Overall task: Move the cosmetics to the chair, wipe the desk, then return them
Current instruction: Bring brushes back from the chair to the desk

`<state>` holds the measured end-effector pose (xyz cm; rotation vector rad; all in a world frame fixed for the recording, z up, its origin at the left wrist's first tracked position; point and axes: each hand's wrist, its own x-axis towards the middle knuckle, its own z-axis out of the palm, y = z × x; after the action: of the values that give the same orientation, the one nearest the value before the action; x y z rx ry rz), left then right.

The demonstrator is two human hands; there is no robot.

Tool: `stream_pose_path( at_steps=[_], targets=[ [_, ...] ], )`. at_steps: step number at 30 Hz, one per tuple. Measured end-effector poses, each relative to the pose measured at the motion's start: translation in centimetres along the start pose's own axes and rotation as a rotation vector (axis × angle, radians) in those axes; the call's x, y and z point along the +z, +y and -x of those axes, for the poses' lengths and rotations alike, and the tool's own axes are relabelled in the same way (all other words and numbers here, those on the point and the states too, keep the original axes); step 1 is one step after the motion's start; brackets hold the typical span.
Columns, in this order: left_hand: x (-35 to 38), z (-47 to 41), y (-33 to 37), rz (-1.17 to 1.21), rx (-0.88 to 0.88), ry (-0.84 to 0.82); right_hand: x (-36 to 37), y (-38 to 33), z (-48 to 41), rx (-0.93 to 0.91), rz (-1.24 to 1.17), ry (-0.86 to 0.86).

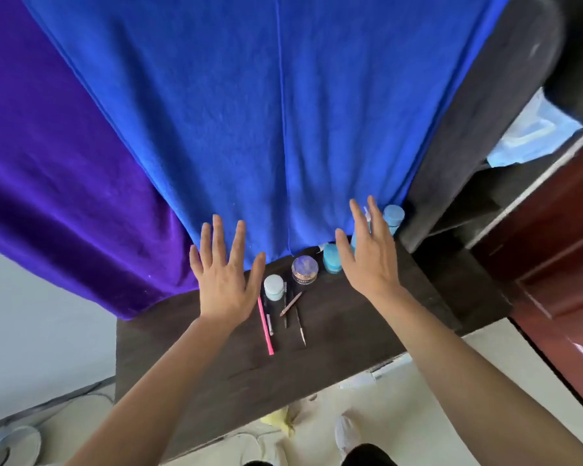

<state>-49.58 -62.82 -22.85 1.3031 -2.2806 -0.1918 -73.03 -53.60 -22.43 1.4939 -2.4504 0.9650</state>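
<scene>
Both hands out over a dark tabletop [334, 334], palms down, fingers spread wide and gripping nothing. Left hand [224, 277] hovering near the back edge, just left of the cosmetics; right hand [367, 257] on the other side, partly covering a tall light-blue bottle [354, 238] behind it. Cosmetics lined up along the back of the tabletop, right where a big blue cloth [283, 112] hangs down: small jar with a white lid [273, 286], round jar with a shimmery purple lid [304, 268], short blue bottle [332, 258], and off at the far right corner another blue-capped bottle [393, 216]. In front of the jars, a handful of thin sticks lying flat: a pink pencil [265, 326], a brownish pencil [290, 304] angled across, plus a couple of dark thin ones, maybe brushes or liners, hard to tell at this size. Purple cloth [64, 196] draped to the left of the blue one. Pale floor [418, 398] below the front edge, with white shoes [345, 435] and something yellow [283, 420] down there. Reddish-brown wooden panel [559, 264] off to the right.
</scene>
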Motion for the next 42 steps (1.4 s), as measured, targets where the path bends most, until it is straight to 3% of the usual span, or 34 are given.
stream_pose_path(
  at_steps=[4, 11, 22, 31, 36, 42],
  targets=[
    [0.5, -0.2, 3.0, 0.012, 0.263, 0.003, -5.0, 2.2, 4.5, 0.063, 0.177, 0.186],
    [3.2, 4.1, 15.7, 0.219, 0.598, -0.159, -15.3, 7.3, 17.8, 0.333, 0.507, 0.263],
    [1.8, 23.4, 42.5, 0.465, 1.167, -0.267, -34.6, 14.5, 44.2, 0.798, 0.69, 0.574],
    [0.8, 48.3, 62.0, 0.549, 1.367, -0.44, -48.1, 21.8, 67.4, 1.1, 0.727, 0.583],
    [0.5, 55.9, 68.8, 0.545, 1.439, -0.525, -53.3, 25.0, 74.5, 1.211, 0.684, 0.629],
    [4.8, 62.3, 76.3, 0.485, 1.51, -0.624, -57.2, 32.3, 80.1, 1.403, 0.598, 0.54]
  ],
)
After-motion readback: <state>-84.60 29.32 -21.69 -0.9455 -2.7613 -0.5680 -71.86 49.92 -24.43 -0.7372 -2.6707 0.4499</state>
